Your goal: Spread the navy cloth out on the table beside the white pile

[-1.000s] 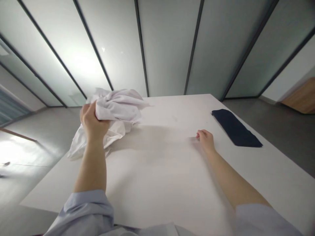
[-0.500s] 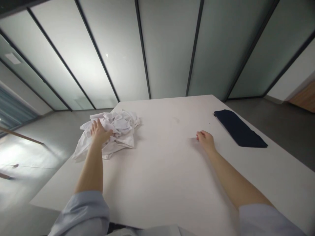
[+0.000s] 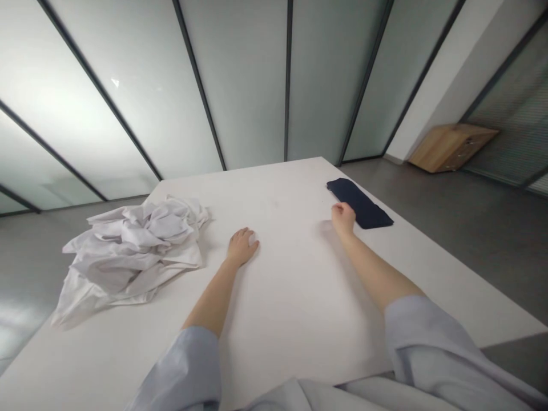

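Note:
My left hand point(image 3: 242, 247) hovers low over or rests on the white table, palm down with its fingers spread and nothing in it. To its left lies a crumpled heap of white cloth point(image 3: 141, 240), apart from the hand. My right hand point(image 3: 343, 217) is curled into a loose fist, and no object shows in it. Just beyond it, on the right side of the table, a dark navy folded cloth point(image 3: 359, 202) lies flat. The fist overlaps the cloth's near left edge in view; whether they touch I cannot tell.
The white table point(image 3: 286, 319) runs away from me to a far edge by a frosted glass partition point(image 3: 244, 80). A wooden cabinet point(image 3: 445, 148) stands on the grey floor at the right. Some white cloth hangs near the table's left edge.
My left hand has left the white cloth heap and moved right over bare table. My right hand has come closer to the navy cloth, still curled. The view has turned right.

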A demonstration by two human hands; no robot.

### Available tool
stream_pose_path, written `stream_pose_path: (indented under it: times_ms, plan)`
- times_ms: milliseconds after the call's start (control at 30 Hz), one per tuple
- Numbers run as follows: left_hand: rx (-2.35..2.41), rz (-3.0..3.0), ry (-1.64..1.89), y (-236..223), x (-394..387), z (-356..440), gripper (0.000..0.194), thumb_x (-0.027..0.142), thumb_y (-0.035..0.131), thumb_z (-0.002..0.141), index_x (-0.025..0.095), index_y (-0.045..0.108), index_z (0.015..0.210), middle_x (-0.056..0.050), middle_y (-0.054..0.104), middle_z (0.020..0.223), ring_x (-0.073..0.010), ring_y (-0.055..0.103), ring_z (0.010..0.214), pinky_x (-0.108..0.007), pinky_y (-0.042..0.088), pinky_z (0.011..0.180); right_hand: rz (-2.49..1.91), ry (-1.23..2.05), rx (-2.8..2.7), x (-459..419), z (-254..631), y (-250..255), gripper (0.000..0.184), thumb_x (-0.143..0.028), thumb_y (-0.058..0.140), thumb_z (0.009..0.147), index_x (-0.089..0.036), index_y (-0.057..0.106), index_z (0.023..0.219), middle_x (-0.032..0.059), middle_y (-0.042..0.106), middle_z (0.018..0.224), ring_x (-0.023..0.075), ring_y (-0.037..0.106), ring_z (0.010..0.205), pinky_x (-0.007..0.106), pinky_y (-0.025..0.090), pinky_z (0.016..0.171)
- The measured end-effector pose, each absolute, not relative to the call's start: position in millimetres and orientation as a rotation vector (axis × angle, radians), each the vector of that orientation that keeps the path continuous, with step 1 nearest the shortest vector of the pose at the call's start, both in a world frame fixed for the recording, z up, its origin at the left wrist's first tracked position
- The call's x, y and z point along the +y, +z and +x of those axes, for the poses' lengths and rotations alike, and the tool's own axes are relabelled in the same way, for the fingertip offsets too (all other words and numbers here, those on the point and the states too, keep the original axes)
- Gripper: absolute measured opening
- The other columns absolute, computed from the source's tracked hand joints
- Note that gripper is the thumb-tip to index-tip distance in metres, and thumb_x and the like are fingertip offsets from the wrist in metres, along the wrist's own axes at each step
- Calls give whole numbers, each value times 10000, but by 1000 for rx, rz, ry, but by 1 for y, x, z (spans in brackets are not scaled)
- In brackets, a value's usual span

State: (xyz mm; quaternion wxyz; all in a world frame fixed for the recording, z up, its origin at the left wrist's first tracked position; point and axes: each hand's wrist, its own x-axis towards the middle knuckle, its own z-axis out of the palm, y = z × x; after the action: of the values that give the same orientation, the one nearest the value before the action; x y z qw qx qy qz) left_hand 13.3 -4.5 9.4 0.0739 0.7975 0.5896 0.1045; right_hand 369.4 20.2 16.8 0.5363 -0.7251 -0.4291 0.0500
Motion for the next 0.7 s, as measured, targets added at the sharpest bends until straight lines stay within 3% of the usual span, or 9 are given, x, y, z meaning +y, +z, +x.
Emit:
stream_pose_path:
  times_ms: [133, 233, 333, 567, 700]
  plan:
    - [1739, 2427, 368, 3, -7, 10, 441, 392, 505, 896, 181, 566, 1278, -109, 488, 1444, -249, 428, 1343, -395, 318, 1129, -2059, -209, -880, 17, 452, 19, 234, -245, 506, 775, -149, 676, 904, 202, 665, 986, 329, 573, 1008, 465, 399, 857]
    - [1749, 2400, 394, 4, -7, 11, 435, 390, 520, 885, 180, 579, 1261, -114, 508, 1423, -255, 442, 1330, -406, 330, 1122, -2360, -62, -897, 14, 495, 10, 317, -336, 678, 718, -124, 683, 952, 278, 628, 1080, 404, 535, 1097, 529, 387, 872]
    - [1744, 2375, 417, 6, -7, 13, 417, 377, 523, 879, 188, 589, 1245, -118, 513, 1419, -261, 449, 1323, -425, 340, 1113, -2376, 17, -1019, 15, 503, 3, 369, -341, 753, 644, -144, 669, 944, 251, 640, 1080, 414, 563, 1068, 547, 410, 864]
    - [1732, 2378, 424, 8, -9, 13, 424, 371, 522, 881, 181, 575, 1256, -125, 506, 1423, -265, 441, 1330, -424, 334, 1114, -1904, 234, -1458, 17, 403, -8, 184, -243, 675, 689, -208, 615, 859, 107, 696, 945, 270, 652, 923, 393, 484, 835]
    - [1616, 2415, 507, 10, -15, 14, 640, 487, 600, 831, 173, 467, 1372, -145, 459, 1458, -267, 404, 1358, -424, 312, 1128, -1603, 634, -1590, 7, 315, -11, 263, -314, 724, 676, -222, 641, 908, 75, 714, 944, 247, 658, 897, 388, 490, 845]
